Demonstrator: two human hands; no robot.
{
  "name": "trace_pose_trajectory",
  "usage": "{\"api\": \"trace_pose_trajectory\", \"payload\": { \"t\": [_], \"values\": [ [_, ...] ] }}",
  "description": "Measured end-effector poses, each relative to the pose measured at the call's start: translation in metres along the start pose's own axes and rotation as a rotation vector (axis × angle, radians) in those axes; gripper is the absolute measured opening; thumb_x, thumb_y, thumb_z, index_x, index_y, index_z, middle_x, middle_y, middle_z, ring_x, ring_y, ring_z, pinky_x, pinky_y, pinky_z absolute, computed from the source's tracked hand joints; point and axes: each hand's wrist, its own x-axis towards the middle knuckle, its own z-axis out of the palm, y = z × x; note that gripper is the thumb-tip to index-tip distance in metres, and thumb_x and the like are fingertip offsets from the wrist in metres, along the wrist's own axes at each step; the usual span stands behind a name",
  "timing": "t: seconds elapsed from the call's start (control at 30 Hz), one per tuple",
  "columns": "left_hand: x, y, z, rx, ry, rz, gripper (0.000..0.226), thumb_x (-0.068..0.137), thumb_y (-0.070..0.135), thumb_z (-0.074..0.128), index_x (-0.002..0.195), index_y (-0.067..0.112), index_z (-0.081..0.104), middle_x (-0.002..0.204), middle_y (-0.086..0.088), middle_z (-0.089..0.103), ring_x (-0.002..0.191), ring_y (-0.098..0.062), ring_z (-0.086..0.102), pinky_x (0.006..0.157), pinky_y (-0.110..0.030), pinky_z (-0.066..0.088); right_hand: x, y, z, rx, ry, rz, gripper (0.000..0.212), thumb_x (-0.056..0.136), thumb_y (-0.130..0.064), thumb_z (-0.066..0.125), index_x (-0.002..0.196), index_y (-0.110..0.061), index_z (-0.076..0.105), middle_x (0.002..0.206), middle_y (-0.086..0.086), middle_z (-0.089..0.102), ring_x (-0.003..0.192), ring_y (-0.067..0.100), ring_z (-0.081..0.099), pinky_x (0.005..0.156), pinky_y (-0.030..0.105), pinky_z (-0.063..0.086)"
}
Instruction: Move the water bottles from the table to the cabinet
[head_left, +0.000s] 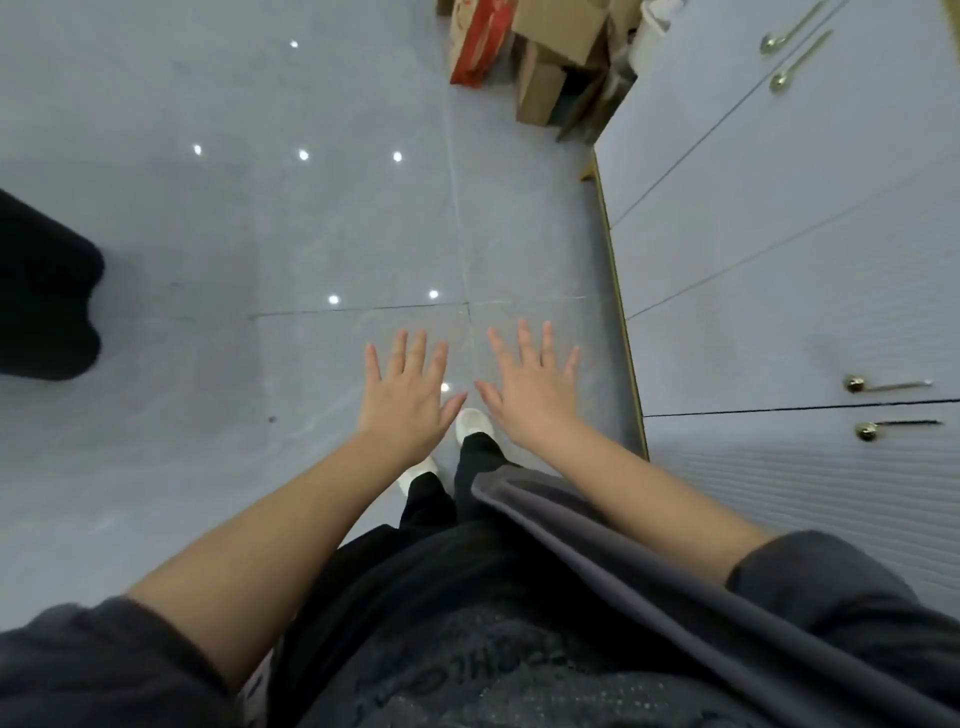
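Cabinet (779, 249) runs down the right edge, doors shut; both hands empty; no water bottles or table in view.

Left hand (408, 400) and right hand (532, 387) are held out palm-down over the grey tiled floor (311, 234), fingers spread wide, gripping nothing, thumbs pointing at each other with a small gap between. Forearms bare, dark sleeves pushed up near the elbows. White shoes (472, 422) and black trousers show below the hands. Cabinet fronts are pale blue-grey with brass handles (883, 385), one pair low right and one pair top right; right hand is near the cabinet base but not touching. Cardboard boxes (550, 57) are stacked on the floor at top centre, against the cabinet's far end. Dark object (41, 291) at left edge, can't tell what it is.
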Motion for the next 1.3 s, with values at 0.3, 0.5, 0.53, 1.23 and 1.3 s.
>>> {"api": "trace_pose_trajectory", "payload": {
  "t": [0.3, 0.5, 0.53, 1.23, 1.3],
  "values": [
    [-0.009, -0.08, 0.007, -0.112, 0.029, -0.255, 0.072, 0.097, 0.059, 0.019, 0.155, 0.016, 0.01, 0.161, -0.013, 0.01, 0.148, -0.032, 0.004, 0.115, -0.058, 0.005, 0.046, -0.085, -0.009, -0.075, -0.085, -0.197, 0.07, 0.1, -0.06, 0.027, 0.157, -0.032, -0.002, 0.166, 0.008, -0.007, 0.15, 0.036, -0.015, 0.115, 0.064, -0.002],
    [-0.002, -0.15, 0.008, -0.168, -0.041, -0.341, 0.072, 0.097, 0.059, 0.014, 0.155, 0.017, 0.004, 0.162, -0.012, 0.004, 0.149, -0.03, -0.001, 0.116, -0.057, 0.004, 0.094, -0.158, -0.015, -0.133, -0.162, -0.27, 0.07, 0.099, -0.061, 0.024, 0.156, -0.033, -0.006, 0.166, 0.008, -0.01, 0.15, 0.037, -0.015, 0.115, 0.065, -0.004],
    [-0.001, -0.164, 0.006, -0.177, -0.053, -0.345, 0.072, 0.098, 0.059, 0.014, 0.155, 0.017, 0.004, 0.162, -0.012, 0.004, 0.149, -0.03, -0.001, 0.116, -0.057, 0.004, 0.102, -0.172, -0.017, -0.138, -0.177, -0.279, 0.07, 0.099, -0.062, 0.023, 0.156, -0.033, -0.006, 0.166, 0.008, -0.01, 0.15, 0.037, -0.015, 0.115, 0.065, -0.005],
    [-0.105, -0.419, 0.011, -0.327, -0.045, -0.567, 0.073, 0.096, 0.06, 0.015, 0.154, 0.016, 0.009, 0.162, -0.012, 0.008, 0.149, -0.03, 0.002, 0.117, -0.056, 0.008, 0.126, -0.466, -0.04, -0.345, -0.206, -0.631, 0.073, 0.097, -0.064, 0.027, 0.156, -0.034, -0.003, 0.166, 0.009, -0.004, 0.15, 0.038, -0.01, 0.114, 0.067, -0.001],
    [-0.123, -0.444, 0.013, -0.289, -0.017, -0.547, 0.074, 0.096, 0.06, 0.014, 0.154, 0.016, 0.009, 0.162, -0.012, 0.009, 0.149, -0.031, 0.003, 0.117, -0.055, 0.007, 0.115, -0.495, -0.036, -0.335, -0.172, -0.635, 0.073, 0.097, -0.063, 0.029, 0.157, -0.034, -0.001, 0.166, 0.009, -0.002, 0.151, 0.038, -0.009, 0.114, 0.067, 0.0]
  ]
}}
